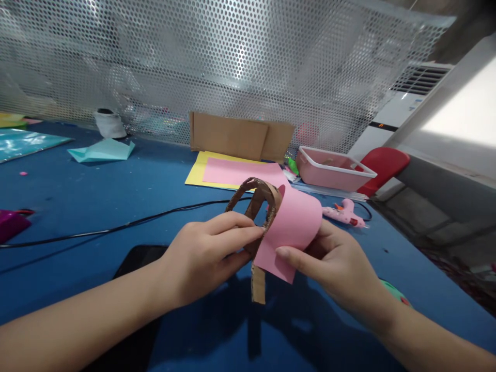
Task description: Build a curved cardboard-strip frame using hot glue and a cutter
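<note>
Both hands hold one piece above the blue table (186, 330). My left hand (213, 253) pinches the brown cardboard frame (258, 199), which has curved strips and gaps between them. One cardboard strip (258, 285) hangs straight down beneath it. My right hand (333, 263) grips a sheet of pink paper (293, 222) that curves around the frame's right side, its thumb on the front of the sheet. The right fingers go behind the paper and are partly hidden. Left fingertips touch the edge where paper and cardboard meet.
A pink glue gun (346, 212) lies to the right, near a pink basket (329, 173). Behind are pink sheets (240, 173), yellow paper (196, 173) and cardboard (228, 137). A black cable (127, 225) crosses the left; a dark flat object (135, 258) lies under my left arm.
</note>
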Motion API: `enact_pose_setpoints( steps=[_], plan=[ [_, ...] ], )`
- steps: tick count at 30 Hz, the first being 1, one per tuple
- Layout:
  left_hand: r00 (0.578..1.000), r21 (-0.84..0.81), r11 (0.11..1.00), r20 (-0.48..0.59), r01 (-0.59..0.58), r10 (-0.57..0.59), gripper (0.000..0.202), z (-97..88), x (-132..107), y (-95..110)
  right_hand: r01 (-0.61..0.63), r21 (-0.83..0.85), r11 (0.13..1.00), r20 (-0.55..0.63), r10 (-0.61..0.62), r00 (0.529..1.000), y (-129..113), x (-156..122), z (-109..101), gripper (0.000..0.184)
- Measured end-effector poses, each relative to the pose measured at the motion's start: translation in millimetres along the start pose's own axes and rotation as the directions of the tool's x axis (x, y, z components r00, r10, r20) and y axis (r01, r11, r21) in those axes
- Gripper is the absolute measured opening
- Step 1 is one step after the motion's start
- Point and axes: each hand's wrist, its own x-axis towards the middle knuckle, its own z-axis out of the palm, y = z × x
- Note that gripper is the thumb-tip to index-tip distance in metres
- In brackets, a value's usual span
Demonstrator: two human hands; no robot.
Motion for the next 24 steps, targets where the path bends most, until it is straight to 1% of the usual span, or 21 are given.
enact_pose_setpoints(
  steps=[6, 12, 15, 19, 24],
  plan=[
    [1.000, -0.024, 1.000, 0.016, 0.013, -0.013, 0.023, -0.4, -0.7, 0.2, -0.005, -0.035, 0.999, -0.041, 0.003, 0.999, 0.8, 1.1, 0.9, 0.036],
    [1.000, 0.012, 1.000, 0.001, 0.007, -0.007, 0.023, 0.8, -1.3, 0.1, -0.046, 0.021, 0.999, -0.014, 0.046, 0.999, -0.3, -1.3, 3.3, 0.045],
    [1.000, 0.030, 1.000, -0.006, -0.007, 0.007, 0.021, 1.1, -1.1, 0.1, -0.056, 0.026, 0.998, -0.029, 0.056, 0.998, -0.9, -1.8, 4.7, 0.043],
    [1.000, 0.046, 0.999, -0.003, -0.011, 0.011, 0.021, 0.7, -0.4, 0.3, -0.037, 0.019, 0.999, -0.062, 0.038, 0.997, -0.5, -2.2, 5.3, 0.042],
    [1.000, 0.038, 0.999, -0.003, -0.008, 0.008, 0.020, 0.5, 0.4, 1.2, -0.063, 0.056, 0.996, -0.042, 0.066, 0.997, 1.0, -1.0, 5.5, 0.041]
  ],
)
